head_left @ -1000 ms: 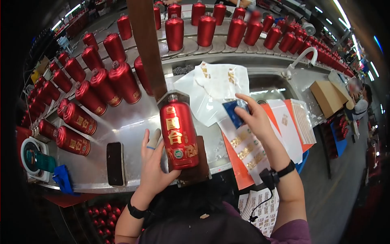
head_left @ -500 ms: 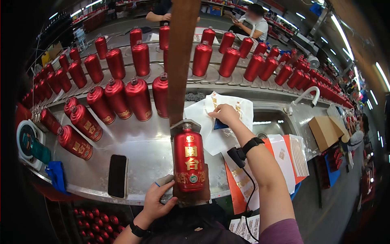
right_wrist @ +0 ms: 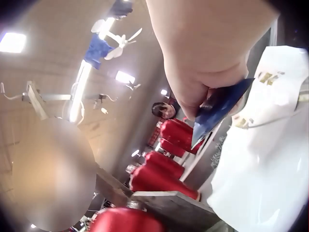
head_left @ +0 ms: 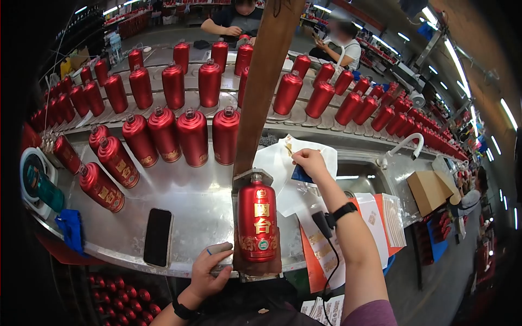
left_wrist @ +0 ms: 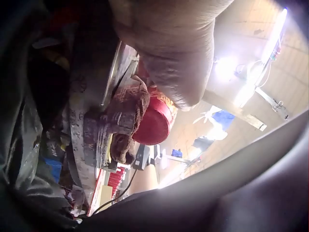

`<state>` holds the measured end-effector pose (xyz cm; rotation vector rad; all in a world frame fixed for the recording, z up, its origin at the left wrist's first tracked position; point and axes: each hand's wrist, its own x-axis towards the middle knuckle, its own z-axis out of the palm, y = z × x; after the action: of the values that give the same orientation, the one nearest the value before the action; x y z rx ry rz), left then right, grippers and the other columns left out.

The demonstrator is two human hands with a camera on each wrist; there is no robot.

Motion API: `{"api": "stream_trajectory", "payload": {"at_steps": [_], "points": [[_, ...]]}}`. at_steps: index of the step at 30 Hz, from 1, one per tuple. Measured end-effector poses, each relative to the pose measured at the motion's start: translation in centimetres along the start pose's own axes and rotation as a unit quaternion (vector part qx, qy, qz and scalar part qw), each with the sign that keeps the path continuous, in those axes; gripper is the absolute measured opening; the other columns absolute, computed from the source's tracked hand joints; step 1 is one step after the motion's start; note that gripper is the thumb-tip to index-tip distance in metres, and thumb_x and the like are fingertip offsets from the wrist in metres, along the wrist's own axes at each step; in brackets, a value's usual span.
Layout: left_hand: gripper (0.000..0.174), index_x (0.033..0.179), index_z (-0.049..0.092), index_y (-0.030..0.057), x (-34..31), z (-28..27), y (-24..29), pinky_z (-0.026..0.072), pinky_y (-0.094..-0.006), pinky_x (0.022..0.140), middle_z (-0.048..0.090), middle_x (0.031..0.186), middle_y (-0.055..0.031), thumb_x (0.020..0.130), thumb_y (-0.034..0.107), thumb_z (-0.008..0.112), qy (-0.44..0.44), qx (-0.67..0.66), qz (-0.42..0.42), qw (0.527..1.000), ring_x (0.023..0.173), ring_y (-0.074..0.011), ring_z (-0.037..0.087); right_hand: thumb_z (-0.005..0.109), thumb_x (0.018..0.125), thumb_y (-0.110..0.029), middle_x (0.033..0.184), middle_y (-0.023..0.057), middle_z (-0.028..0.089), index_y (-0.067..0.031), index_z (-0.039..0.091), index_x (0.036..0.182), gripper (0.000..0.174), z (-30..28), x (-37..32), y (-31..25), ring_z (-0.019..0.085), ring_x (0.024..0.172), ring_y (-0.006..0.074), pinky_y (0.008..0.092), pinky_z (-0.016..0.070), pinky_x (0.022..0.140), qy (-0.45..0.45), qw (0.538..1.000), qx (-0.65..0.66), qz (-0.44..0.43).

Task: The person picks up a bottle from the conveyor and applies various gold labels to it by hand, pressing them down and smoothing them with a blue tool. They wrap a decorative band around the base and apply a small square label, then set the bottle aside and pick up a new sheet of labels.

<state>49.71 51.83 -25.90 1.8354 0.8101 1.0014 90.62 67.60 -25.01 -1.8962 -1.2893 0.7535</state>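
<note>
A glossy red bottle with gold characters and a clear neck lies on a rough brown cloth, its neck end at a dull metal bracket. The left hand is loosely spread beside the cloth, thumb apart. The right hand grips a thin, stiff, dark-blue piece, fingertips bunched over a smooth white sheet with gold stickers.

The worktop is scuffed, shiny metal; a black phone lies on it, left of a brown wooden post. Rows of red bottles stand beyond, in a workshop with strip lights.

The left wrist view shows the bottle's round base and the cloth's rumpled folds; the right wrist view shows a white ceiling fan.
</note>
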Motion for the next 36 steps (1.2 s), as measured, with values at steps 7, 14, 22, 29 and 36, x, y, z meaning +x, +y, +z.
{"api": "stream_trajectory", "payload": {"at_steps": [7, 14, 22, 29, 36], "points": [[0.032, 0.112, 0.069, -0.0001, -0.6, 0.2, -0.4, 0.0495, -0.0401, 0.096, 0.068, 0.117, -0.0210, 0.083, 0.013, 0.067, 0.018, -0.042, -0.042, 0.998, 0.109, -0.0360, 0.065, 0.069, 0.091, -0.013, 0.091, 0.0084, 0.073, -0.0003, 0.070, 0.104, 0.018, -8.4, -4.4, -3.5, 0.065, 0.075, 0.0096, 0.0221, 0.0501, 0.069, -0.078, 0.968, 0.235, 0.050], [0.032, 0.110, 0.070, -0.0009, -0.7, 0.6, -0.6, 0.0492, -0.0393, 0.096, 0.069, 0.115, -0.0212, 0.082, 0.012, 0.066, 0.032, -0.046, -0.046, 0.997, 0.108, -0.0344, 0.066, 0.070, 0.091, -0.013, 0.093, 0.0080, 0.073, -0.0031, 0.067, 0.116, 0.027, -15.1, -6.7, -1.2, 0.062, 0.067, 0.0063, 0.0181, 0.0492, 0.062, -0.069, 0.955, 0.277, 0.084], [0.033, 0.112, 0.069, -0.0016, -0.4, 0.7, -0.2, 0.0495, -0.0387, 0.095, 0.069, 0.112, -0.0210, 0.081, 0.010, 0.065, 0.035, -0.032, -0.047, 0.998, 0.105, -0.0334, 0.066, 0.070, 0.089, -0.011, 0.092, 0.0106, 0.074, 0.0001, 0.068, 0.117, 0.031, -18.8, -5.5, 5.5, 0.066, 0.072, 0.0108, 0.0220, 0.0510, 0.067, -0.049, 0.958, 0.261, 0.109], [0.032, 0.111, 0.069, -0.0013, -0.5, 0.6, -0.9, 0.0500, -0.0390, 0.095, 0.069, 0.113, -0.0213, 0.081, 0.009, 0.065, 0.032, -0.020, -0.044, 0.998, 0.106, -0.0340, 0.067, 0.077, 0.077, -0.030, 0.098, 0.0123, 0.076, -0.0138, 0.079, 0.098, 0.027, -16.7, -0.9, 19.2, 0.073, 0.090, 0.0294, 0.0407, 0.0570, 0.078, 0.019, 0.893, -0.390, 0.223], [0.030, 0.108, 0.071, 0.0009, -0.3, 0.2, -0.8, 0.0515, -0.0381, 0.088, 0.071, 0.106, -0.0192, 0.080, 0.010, 0.068, -0.005, 0.027, -0.056, 0.998, 0.098, -0.0330, 0.067, 0.079, 0.070, -0.026, 0.090, 0.0060, 0.077, -0.0198, 0.080, 0.099, 0.029, -14.4, 1.7, 18.1, 0.073, 0.082, 0.0270, 0.0369, 0.0565, 0.080, -0.094, 0.929, -0.304, 0.189]]}}
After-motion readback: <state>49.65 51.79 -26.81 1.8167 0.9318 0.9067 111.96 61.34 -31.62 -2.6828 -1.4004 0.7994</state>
